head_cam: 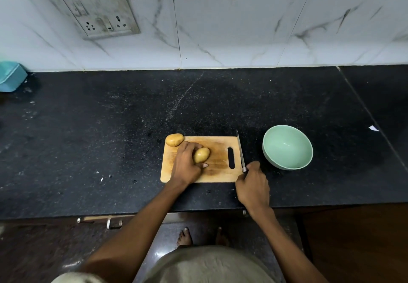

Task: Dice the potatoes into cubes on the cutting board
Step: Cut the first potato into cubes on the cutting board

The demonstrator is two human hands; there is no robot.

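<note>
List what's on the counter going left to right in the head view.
Blue box → far potato → left hand → held potato → knife → right hand → bowl → paper scrap.

The right hand (252, 185) covers the handle of the knife (240, 150), so only the blade shows. The left hand (186, 163) hides part of the near potato (202, 154) and part of the cutting board (218, 172). The blue container (11, 76) on the far left of the table (88, 139) is cut by the picture's edge. Small pale bits on the table are too small to tell.
</note>
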